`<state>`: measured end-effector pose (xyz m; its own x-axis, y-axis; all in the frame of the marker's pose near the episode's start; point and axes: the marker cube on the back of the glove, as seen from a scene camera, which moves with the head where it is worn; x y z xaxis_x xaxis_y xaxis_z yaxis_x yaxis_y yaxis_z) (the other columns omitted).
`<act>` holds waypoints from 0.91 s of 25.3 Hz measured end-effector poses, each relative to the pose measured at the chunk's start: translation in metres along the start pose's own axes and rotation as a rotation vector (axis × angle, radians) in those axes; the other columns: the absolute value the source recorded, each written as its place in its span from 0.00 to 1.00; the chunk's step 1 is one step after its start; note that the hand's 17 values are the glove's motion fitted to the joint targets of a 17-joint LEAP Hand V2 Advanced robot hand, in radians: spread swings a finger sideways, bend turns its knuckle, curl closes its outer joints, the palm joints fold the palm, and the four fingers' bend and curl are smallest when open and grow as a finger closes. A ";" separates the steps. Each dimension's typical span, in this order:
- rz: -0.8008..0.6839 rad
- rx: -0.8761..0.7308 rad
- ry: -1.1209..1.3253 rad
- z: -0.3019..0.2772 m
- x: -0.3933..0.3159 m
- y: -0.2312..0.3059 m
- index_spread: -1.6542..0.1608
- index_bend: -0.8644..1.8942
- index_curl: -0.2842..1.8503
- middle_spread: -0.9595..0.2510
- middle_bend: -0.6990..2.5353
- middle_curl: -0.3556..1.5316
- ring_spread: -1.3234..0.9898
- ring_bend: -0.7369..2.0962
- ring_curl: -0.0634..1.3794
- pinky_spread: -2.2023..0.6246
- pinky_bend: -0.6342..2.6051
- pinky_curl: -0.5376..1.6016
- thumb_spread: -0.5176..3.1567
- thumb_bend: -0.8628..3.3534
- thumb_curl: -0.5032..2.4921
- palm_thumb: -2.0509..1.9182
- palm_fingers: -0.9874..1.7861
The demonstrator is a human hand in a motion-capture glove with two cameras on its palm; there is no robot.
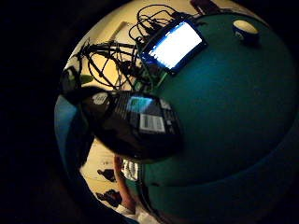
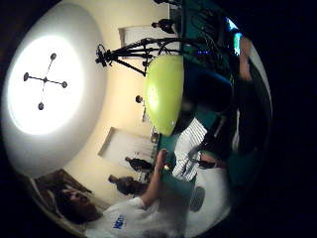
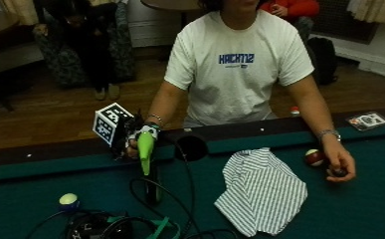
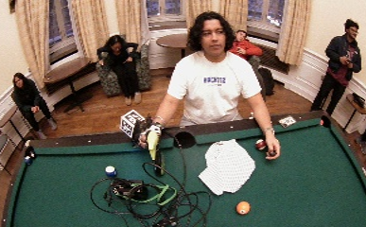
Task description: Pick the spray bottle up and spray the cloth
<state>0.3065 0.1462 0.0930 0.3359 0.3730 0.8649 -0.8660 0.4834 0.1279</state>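
1. While my gloved right hand (image 3: 134, 138) hangs over the near rail of the pool table (image 3: 351, 209), its fingers are curled round the lime-green head of the spray bottle (image 3: 145, 154), gripping it.
2. I hold the bottle with its green head uppermost and its dark body pointing down toward the felt; I cannot tell whether its base touches the cloth of the table or hangs just above it.
3. From my palm, the bottle's dark body (image 1: 133, 123) fills the middle of the little-finger-side view, its printed label and barcode facing the camera, and the green head (image 2: 166, 94) bulks large on the thumb side.
4. Just beside the bottle, a side pocket (image 3: 191, 147) opens in the rail.
5. Further along the felt, well apart from the bottle, lies the striped cloth (image 3: 261, 191), rumpled and flat on the table.
6. Beyond the cloth my bare left hand (image 3: 337, 167) rests on the felt, next to a red and white billiard ball (image 3: 313, 157).
7. Toward the table's other end sit a tangle of black cables (image 4: 151, 198), a blue and white ball (image 4: 110, 170), and an orange ball (image 4: 243, 207).
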 end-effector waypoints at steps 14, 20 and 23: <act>0.035 -0.041 -0.053 0.006 0.010 0.006 0.75 0.47 0.36 0.59 0.37 0.50 0.47 0.52 0.44 0.71 0.38 0.51 0.26 0.20 0.37 0.78 0.71; 0.058 -0.034 -0.066 0.037 -0.021 -0.029 0.73 0.36 0.33 0.61 0.37 0.49 0.48 0.50 0.42 0.73 0.34 0.49 0.33 0.19 0.34 0.73 0.60; 0.058 -0.046 -0.090 0.047 -0.020 -0.034 0.72 0.36 0.32 0.63 0.35 0.47 0.48 0.48 0.40 0.75 0.32 0.48 0.35 0.18 0.33 0.71 0.58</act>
<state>0.3121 0.0852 0.0945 0.2490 0.3297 0.9107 -0.8643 0.4999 0.0554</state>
